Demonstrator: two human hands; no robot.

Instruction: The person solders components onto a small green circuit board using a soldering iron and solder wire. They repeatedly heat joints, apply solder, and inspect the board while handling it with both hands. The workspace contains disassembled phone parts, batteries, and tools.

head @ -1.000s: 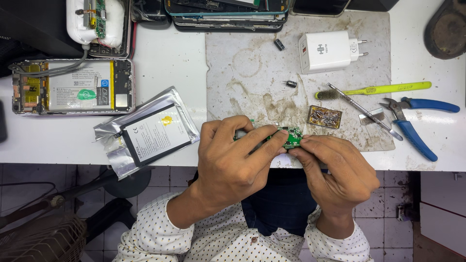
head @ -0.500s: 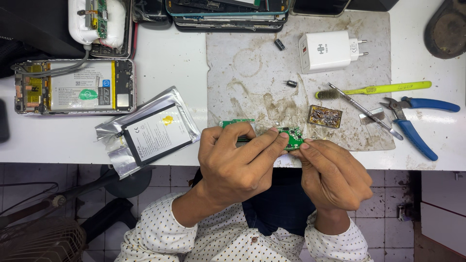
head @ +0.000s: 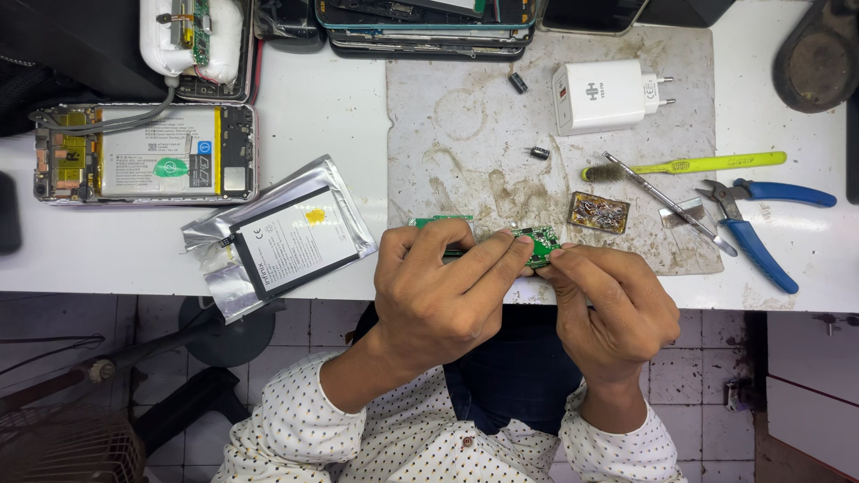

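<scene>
I hold a small green circuit board between both hands at the near edge of a stained grey work mat. My left hand grips its left part, fingers curled over it, with a green end sticking out past my fingers. My right hand pinches the board's right end with thumb and fingertips. Most of the board is hidden under my fingers.
A white charger, yellow-handled brush, metal tweezers, blue pliers and a small tin of solder residue lie to the right. A battery on a silver pouch and an opened phone lie to the left.
My hands have shifted slightly on the board; the green left end now shows past my left fingers. Everything on the table stays put.
</scene>
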